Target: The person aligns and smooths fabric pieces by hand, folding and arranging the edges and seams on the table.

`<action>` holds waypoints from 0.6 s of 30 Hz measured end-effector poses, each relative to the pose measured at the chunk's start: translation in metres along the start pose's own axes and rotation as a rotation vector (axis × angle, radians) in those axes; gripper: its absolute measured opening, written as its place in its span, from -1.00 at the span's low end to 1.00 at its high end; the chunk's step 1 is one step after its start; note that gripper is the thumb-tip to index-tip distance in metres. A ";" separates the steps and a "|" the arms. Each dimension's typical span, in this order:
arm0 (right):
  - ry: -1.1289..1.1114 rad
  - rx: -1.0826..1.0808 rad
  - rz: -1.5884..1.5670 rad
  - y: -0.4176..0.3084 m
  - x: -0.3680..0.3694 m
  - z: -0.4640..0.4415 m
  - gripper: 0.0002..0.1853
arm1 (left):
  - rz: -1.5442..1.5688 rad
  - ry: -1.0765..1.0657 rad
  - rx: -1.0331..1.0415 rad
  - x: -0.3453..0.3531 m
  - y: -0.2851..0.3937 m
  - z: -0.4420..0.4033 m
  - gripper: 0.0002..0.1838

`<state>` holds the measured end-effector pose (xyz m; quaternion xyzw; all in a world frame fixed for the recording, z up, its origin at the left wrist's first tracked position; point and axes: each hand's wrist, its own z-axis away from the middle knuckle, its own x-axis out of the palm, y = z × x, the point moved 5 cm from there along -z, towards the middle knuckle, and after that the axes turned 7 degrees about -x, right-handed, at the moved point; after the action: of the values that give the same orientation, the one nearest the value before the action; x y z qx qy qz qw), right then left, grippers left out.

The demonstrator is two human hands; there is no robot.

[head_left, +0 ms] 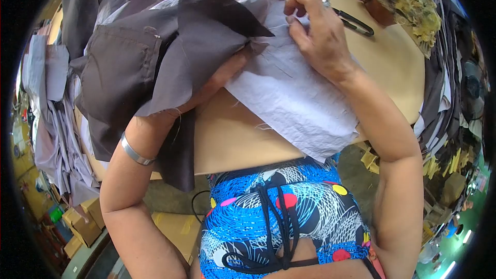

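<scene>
Dark brown fabric (201, 46) with a stitched pocket lies over my left forearm. My left hand (235, 67) is mostly under that cloth near its pointed corner, and its fingers are hidden. Light grey-lilac fabric (294, 98) with frayed edges spreads between my hands and hangs over the table's front edge. Above this light cloth, my right hand (320, 36) has its thumb and index finger curled close together, with a fine thread near the fingertips. Whether the fingers grip the thread is too small to tell. A black thread snipper (355, 23) rests just right of the right hand.
More grey and brown cloth is heaped at the back of the tan table (392, 67). A bundle of yellowish scraps (405, 5) sits at the back right. Fabric hangs at both sides, and cardboard boxes (85, 222) stand at the lower left.
</scene>
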<state>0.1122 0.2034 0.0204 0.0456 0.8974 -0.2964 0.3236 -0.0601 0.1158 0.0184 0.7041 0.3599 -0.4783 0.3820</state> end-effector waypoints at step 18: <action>-0.257 -0.311 -0.030 -0.041 0.009 0.022 -0.70 | 0.118 -0.031 -0.172 -0.003 -0.006 0.001 -0.65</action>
<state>0.1064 0.1569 0.0222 -0.0566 0.8843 -0.1624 0.4342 -0.0664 0.1174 0.0197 0.6812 0.3516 -0.4332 0.4740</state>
